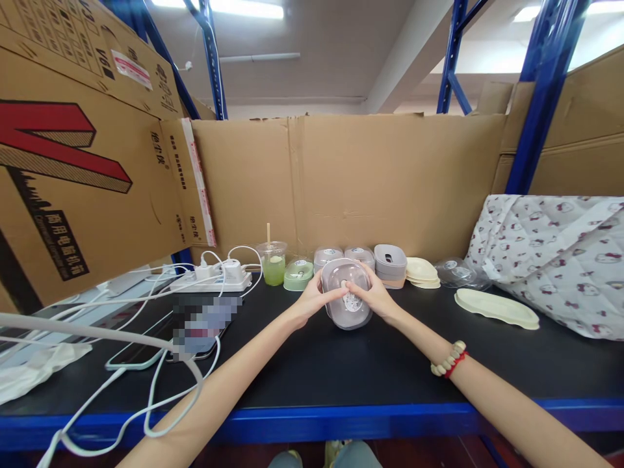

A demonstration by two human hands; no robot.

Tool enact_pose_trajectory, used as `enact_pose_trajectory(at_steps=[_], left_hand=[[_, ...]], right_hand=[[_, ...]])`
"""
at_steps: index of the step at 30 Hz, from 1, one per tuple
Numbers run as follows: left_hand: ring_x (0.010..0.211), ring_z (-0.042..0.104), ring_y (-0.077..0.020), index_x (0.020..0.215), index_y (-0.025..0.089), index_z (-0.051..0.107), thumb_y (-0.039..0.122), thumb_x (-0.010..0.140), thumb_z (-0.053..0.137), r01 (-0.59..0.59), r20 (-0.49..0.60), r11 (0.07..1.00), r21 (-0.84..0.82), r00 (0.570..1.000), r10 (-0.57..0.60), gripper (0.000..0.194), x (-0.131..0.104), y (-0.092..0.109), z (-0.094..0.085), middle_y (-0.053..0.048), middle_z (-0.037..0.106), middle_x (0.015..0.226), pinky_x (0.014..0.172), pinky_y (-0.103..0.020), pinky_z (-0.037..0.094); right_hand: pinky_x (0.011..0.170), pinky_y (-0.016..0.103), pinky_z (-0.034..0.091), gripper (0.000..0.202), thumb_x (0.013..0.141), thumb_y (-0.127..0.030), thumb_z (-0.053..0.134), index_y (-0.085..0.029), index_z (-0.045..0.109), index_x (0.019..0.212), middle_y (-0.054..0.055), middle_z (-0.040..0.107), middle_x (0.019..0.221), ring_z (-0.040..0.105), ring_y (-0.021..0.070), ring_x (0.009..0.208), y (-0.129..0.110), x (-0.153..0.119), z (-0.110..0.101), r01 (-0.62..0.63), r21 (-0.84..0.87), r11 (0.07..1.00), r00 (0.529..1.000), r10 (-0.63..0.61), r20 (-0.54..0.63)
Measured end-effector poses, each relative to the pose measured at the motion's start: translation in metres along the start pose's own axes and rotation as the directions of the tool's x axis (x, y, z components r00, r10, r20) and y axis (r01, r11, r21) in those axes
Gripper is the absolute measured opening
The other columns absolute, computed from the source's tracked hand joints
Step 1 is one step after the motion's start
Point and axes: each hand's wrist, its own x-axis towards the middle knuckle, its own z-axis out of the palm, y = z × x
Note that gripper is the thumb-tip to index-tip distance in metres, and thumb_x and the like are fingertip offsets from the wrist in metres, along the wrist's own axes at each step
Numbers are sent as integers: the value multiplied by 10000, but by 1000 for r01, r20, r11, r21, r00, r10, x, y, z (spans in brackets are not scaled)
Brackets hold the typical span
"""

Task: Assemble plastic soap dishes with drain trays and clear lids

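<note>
A greyish-purple box with a clear lid (pixel 348 314) is held tilted above the black table, near its middle. My left hand (pixel 312 299) grips its left side, and my right hand (pixel 377 298) grips its right side. Both thumbs press on the lid near a round white sticker; the other fingers are mostly hidden behind the box. Behind it stand two similar lidded boxes (pixel 327 255), a green lidded box (pixel 298 275) on the left, and stacked grey and peach boxes (pixel 390 263) on the right.
Cream pieces (pixel 422 272), clear lids (pixel 455 273) and a long cream piece (pixel 497 308) lie right, near a patterned bag (pixel 560 260). A green drink (pixel 273 268), power strip (pixel 238 282), phones (pixel 141 351) and white cables are left. Cardboard (pixel 390 175) stands behind.
</note>
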Motion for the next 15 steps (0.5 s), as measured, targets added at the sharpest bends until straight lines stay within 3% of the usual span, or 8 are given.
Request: enact_pose_trajectory(at_steps=[10, 15], left_hand=[[1090, 500, -216, 1128, 137, 508, 348, 688, 719, -11, -42, 995, 96, 999, 16, 531, 4, -6, -3, -94, 526, 1140, 897, -278, 468], [916, 568, -216, 1132, 107, 522, 383, 630, 771, 106, -16, 968, 227, 994, -105, 624, 7, -14, -8, -114, 557, 1067, 704, -267, 520]], right_hand=[[1003, 401, 382, 696, 539, -566, 667, -185, 511, 1101, 114, 567, 1196, 502, 258, 1156, 5, 2, 2, -21, -11, 1000, 999, 22, 49], [1038, 396, 346, 717, 578, -584, 649, -186, 475, 1149, 109, 534, 1241, 463, 253, 1198, 8, 4, -1, 74, -78, 994, 995, -69, 74]])
